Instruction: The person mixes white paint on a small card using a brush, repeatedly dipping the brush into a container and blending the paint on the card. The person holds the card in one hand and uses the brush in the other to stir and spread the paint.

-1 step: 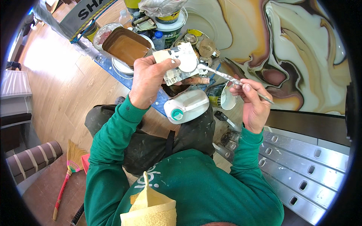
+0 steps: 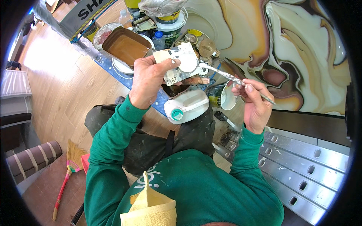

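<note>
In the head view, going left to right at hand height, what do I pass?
Wood floor → left hand holding a paint-smeared card → thin paint-coated stick → right hand gripping it → swirled brown-and-cream painting.

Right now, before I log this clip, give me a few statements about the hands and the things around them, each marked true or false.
1. The left hand holds a paint-smeared piece of card. True.
2. The right hand is empty. False: it holds a thin paint-covered brush whose tip meets the card.
3. A white plastic jug with a green cap lies on its side below the card. True.
4. The broom leans against the marbled painting. False: it lies on the floor at lower left.
5. The person wears a green long-sleeved top. True.
</note>
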`<state>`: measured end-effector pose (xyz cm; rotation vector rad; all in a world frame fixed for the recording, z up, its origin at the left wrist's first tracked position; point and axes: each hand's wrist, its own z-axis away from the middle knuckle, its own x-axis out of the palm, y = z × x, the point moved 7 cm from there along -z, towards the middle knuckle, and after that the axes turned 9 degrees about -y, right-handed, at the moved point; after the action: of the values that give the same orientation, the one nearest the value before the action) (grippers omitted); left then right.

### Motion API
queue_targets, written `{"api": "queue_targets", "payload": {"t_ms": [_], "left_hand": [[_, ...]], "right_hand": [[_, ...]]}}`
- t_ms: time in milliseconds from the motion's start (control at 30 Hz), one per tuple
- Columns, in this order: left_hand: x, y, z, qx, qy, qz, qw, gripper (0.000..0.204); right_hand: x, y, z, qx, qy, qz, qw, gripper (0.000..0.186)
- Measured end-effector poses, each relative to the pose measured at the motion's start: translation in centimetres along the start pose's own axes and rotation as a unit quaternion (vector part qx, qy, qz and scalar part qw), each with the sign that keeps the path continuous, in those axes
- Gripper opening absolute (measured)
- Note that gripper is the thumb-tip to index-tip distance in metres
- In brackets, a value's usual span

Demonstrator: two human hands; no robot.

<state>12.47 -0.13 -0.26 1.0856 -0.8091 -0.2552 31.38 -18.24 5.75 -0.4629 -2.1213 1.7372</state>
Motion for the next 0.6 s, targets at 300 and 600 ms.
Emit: {"api": "queue_targets", "payload": {"t_ms": [300,600], "left_hand": [[0.1,-0.3,0.0,-0.009,-0.019,0.027,0.999,0.025],[0.1,-0.2,-0.1,-0.007,-0.003,0.004,1.000,0.026]], "right_hand": [[1.1,1.6,-0.2,-0.005,-0.053,-0.011,0.999,0.016],[0.1,-0.6,-0.2,-0.045,-0.062,0.003,0.997,0.015]]}}
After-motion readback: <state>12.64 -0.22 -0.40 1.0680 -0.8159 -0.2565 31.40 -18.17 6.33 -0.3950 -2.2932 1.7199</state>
